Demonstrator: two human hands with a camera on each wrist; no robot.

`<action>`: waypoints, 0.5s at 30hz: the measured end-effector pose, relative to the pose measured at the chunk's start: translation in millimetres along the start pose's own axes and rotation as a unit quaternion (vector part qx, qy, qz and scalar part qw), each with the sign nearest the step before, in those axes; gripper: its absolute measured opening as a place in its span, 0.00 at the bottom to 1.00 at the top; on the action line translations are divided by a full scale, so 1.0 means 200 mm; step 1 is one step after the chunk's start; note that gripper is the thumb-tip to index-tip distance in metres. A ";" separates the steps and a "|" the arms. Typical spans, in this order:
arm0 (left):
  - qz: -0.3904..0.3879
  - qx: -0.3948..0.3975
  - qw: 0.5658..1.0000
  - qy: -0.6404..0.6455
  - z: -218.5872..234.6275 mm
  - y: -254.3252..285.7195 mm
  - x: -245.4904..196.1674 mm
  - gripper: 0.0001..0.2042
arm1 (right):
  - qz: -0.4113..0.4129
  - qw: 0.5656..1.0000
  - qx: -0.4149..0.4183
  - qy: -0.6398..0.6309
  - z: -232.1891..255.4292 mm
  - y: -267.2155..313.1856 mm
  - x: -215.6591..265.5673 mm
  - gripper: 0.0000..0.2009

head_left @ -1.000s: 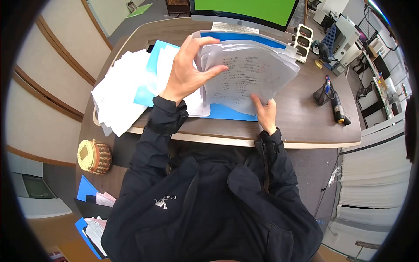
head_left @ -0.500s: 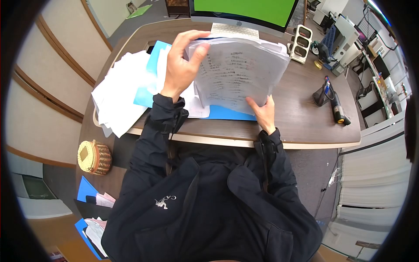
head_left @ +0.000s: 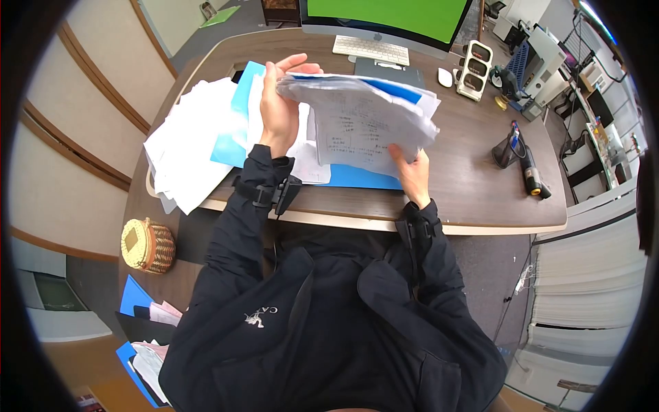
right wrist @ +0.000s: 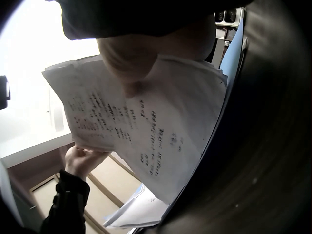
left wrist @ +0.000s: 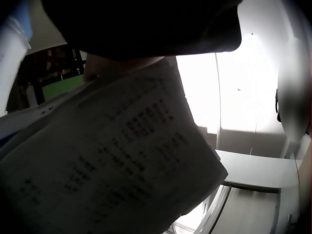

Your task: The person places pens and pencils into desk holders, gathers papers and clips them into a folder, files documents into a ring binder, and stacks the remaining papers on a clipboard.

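In the head view a thick stack of handwritten papers (head_left: pixel 364 130) stands tilted above the desk, with a strip of blue showing among the sheets along its top. My right hand (head_left: pixel 414 180) grips the stack's lower right edge, thumb across the front sheet and the other fingers hidden behind. At the upper left corner my left hand (head_left: pixel 280 113) touches the stack's side, its fingers extended along the top edge. The right wrist view shows the left hand (right wrist: pixel 83 160) against the far edge of the papers. Below the stack lies a blue folder (head_left: pixel 364 177) on the desk.
Loose white papers (head_left: pixel 195 141) and another blue folder (head_left: pixel 230 147) spread over the desk's left. Behind the stack are a keyboard (head_left: pixel 371 49), a monitor (head_left: pixel 391 17) and a mouse (head_left: pixel 445 77). A pen holder (head_left: pixel 506 152) stands right; a woven basket (head_left: pixel 149 246) sits lower left.
The stack has shifted left and its top has dropped, uncovering the keyboard and mouse. My left hand has turned and its thumb has come off the front sheet; the right hand keeps its grip.
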State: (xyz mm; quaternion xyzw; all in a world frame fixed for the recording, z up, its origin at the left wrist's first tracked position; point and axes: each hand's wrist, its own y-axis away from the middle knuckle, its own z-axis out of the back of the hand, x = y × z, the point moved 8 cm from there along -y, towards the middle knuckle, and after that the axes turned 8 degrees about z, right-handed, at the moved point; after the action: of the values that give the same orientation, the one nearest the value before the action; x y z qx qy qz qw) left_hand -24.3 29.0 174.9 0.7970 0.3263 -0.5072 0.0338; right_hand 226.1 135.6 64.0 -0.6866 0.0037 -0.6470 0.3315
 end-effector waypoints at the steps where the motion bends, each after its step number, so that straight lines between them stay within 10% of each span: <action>1: -0.007 0.006 1.000 -0.015 0.01 0.00 0.03 0.26 | 0.017 1.000 -0.007 0.006 0.01 0.00 -0.02 0.15; 15: -0.094 -0.007 0.921 -0.379 0.07 0.04 0.16 0.14 | -0.005 1.000 0.020 -0.018 0.08 0.04 0.18 0.13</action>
State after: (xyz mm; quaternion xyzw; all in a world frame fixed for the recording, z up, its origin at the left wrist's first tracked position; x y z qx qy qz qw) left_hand -21.8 33.4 139.7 0.5110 0.3657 -0.7697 0.1124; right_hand 249.2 121.5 93.3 -0.6912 -0.0188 -0.6364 0.3419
